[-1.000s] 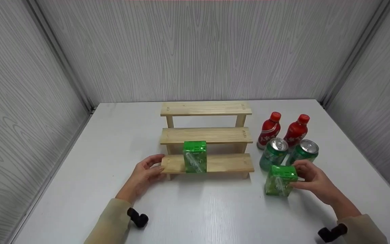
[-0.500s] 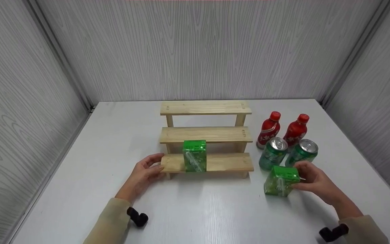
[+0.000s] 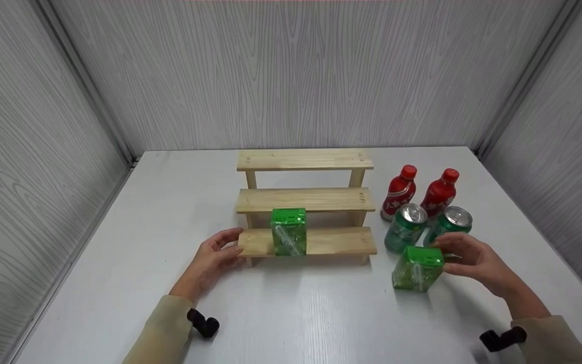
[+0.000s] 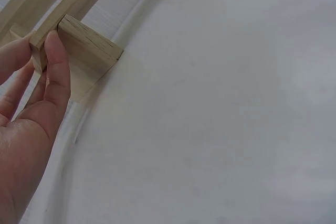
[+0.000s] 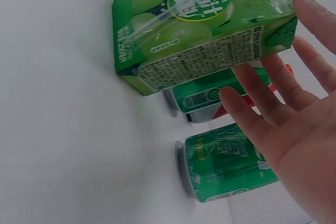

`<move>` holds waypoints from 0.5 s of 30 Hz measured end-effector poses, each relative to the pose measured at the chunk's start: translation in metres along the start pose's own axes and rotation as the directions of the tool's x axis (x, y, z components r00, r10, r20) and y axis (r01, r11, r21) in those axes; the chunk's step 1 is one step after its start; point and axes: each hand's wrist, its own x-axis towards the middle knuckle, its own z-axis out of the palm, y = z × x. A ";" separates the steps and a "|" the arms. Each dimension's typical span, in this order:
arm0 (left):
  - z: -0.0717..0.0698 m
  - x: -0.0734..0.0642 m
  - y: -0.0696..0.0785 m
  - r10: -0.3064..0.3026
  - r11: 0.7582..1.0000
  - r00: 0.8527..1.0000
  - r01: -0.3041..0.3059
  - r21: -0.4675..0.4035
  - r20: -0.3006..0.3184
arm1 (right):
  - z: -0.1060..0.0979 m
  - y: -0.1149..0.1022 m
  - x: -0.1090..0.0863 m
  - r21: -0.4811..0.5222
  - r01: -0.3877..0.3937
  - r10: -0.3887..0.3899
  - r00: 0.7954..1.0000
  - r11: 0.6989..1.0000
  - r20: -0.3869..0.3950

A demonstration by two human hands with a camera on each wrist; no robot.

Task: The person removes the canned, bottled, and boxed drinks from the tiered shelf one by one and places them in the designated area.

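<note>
My left hand (image 3: 215, 258) holds the left end of the lowest step of a three-tier wooden display stand (image 3: 341, 241). In the left wrist view, thumb and fingers (image 4: 56, 56) pinch the board's end. A green juice box (image 3: 289, 232) stands upright on that lowest step, left of its middle. To the right of the stand, a second green juice box (image 3: 416, 270) stands on the table. My right hand (image 3: 478, 265) is at this box's right side, fingers loosely extended. In the right wrist view, the thumb (image 5: 310, 11) is right at the box's top corner.
Two green cans (image 3: 406, 230) stand just behind the second juice box, partly overlapped by my right hand. Two red bottles (image 3: 398, 193) are behind the cans. Grey wood-grain panels (image 3: 291, 76) enclose the white table (image 3: 291, 313) at the back and sides.
My right hand has drawn slightly right, and its thumb no longer overlaps the juice box's front. The box has barely shifted. My left hand keeps its hold on the stand.
</note>
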 end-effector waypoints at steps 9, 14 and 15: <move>0.000 0.000 0.001 0.016 1.000 1.000 -0.016 0.011 0.015 | -0.009 -0.027 0.010 -0.017 0.122 -0.122 0.992 0.992 0.015; -0.001 0.000 0.002 0.000 1.000 1.000 0.000 0.008 0.007 | -0.004 -0.041 0.016 -0.010 0.194 -0.194 0.981 0.981 -0.012; -0.002 0.000 0.002 -0.003 1.000 1.000 0.003 0.011 0.003 | -0.002 -0.043 0.019 -0.006 0.214 -0.214 0.977 0.977 -0.012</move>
